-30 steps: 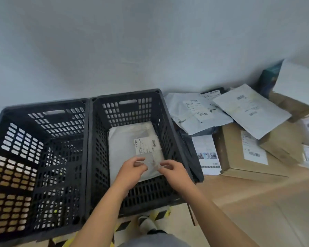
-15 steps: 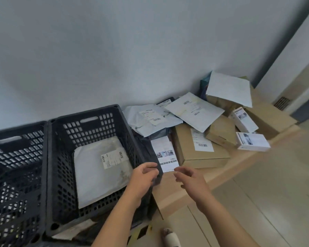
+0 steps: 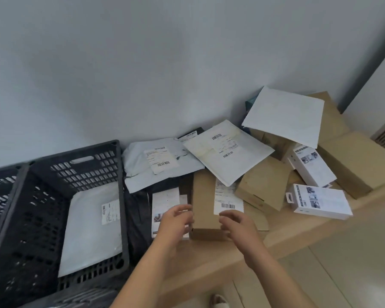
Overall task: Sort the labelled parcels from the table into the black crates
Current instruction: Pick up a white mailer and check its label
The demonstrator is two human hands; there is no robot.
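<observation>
Both hands, left hand [image 3: 176, 221] and right hand [image 3: 236, 223], reach with fingers released, grasping nothing, toward the labelled brown box [image 3: 206, 196] on the bench [image 3: 209, 258]; lifting it could drag off the white mailer [image 3: 227, 152] overlapping it at 12 o'clock.

No text legible. Barcoded labels on brown box [image 3: 206, 203], grey mailer [image 3: 158, 165], white mailer [image 3: 227, 152] and mailer in crate [image 3: 91, 227]; print too blurred to read.
</observation>
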